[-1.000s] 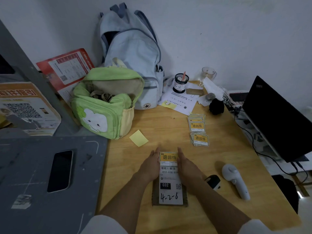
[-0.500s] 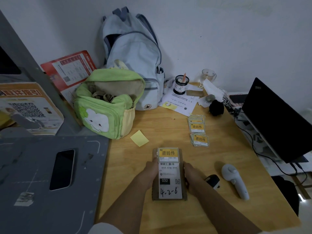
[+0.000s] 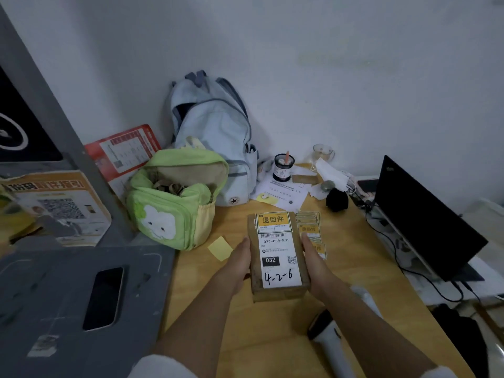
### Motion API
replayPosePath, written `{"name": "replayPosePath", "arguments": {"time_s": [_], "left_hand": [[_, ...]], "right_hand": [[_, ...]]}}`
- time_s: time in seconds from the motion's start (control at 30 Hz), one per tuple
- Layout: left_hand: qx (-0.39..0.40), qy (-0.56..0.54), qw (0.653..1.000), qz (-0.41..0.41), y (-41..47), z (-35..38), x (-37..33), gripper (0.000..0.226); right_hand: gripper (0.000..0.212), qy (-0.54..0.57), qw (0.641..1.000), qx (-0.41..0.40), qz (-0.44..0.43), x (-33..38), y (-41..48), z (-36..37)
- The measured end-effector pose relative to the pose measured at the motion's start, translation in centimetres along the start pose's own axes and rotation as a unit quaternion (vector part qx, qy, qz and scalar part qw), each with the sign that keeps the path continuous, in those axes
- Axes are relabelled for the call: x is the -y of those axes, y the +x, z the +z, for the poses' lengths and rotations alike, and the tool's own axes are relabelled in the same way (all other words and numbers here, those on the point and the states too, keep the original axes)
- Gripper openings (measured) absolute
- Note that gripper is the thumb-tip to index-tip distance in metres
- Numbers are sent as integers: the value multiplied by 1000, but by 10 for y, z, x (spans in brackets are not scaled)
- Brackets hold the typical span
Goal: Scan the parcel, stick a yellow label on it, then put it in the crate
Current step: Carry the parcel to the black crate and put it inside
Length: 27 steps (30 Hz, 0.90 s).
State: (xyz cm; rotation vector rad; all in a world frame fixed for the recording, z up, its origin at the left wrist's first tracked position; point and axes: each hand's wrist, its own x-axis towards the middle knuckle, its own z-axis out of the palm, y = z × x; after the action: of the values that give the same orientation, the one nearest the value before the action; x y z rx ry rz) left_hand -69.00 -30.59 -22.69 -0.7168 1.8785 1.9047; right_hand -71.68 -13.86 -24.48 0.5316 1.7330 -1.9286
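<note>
A brown cardboard parcel with a white shipping slip marked "4-2-6" is lifted above the wooden table. A yellow label is stuck at its far end. My left hand grips its left side and my right hand grips its right side. A pile of spare yellow labels lies on the table just right of the parcel, partly hidden by my right hand. A white handheld scanner lies near the front, under my right forearm. No crate is in view.
A green bag stands open at the left, with a pale blue backpack behind it. A yellow sticky note, a black phone on a grey surface, a dark laptop, papers and a cup are around.
Both hands moved from pressing the label to gripping the parcel's sides, and the parcel has come up off the table and forward. The camera has tilted up.
</note>
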Motion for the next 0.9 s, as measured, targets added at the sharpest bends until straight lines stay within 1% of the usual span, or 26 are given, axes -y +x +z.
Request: {"name": "replayPosePath", "arguments": {"time_s": [0.1, 0.13, 0.2, 0.23, 0.37, 0.43, 0.5, 0.63, 0.77, 0.9], "left_hand": [[2, 0, 1000, 7, -10, 3, -17, 54], [4, -1, 1000, 13, -11, 3, -22, 53], [3, 1, 1000, 25, -15, 4, -33, 55], [3, 5, 1000, 22, -14, 4, -37, 57], [12, 26, 999, 22, -13, 6, -51, 61], [23, 35, 999, 27, -15, 9, -57, 64], [36, 47, 998, 24, -18, 12, -61, 64], [79, 78, 993, 48, -32, 19, -63, 60], [123, 121, 984, 41, -42, 32, -58, 64], [157, 149, 975, 44, -61, 62, -50, 65]], "right_hand": [[51, 6, 996, 65, -52, 14, -11, -2], [53, 8, 995, 75, -71, 19, -16, -2], [68, 20, 992, 83, -93, 25, -18, -2], [70, 25, 991, 85, -100, 28, -20, -2], [52, 42, 989, 78, -115, 37, -31, -1], [48, 55, 989, 72, -119, 41, -38, -2], [46, 68, 987, 58, -132, 43, -51, -2], [44, 72, 984, 20, -164, 37, -81, -8], [45, 101, 982, -57, -152, 25, -111, -14], [44, 116, 973, -136, -145, 9, -144, -32]]}}
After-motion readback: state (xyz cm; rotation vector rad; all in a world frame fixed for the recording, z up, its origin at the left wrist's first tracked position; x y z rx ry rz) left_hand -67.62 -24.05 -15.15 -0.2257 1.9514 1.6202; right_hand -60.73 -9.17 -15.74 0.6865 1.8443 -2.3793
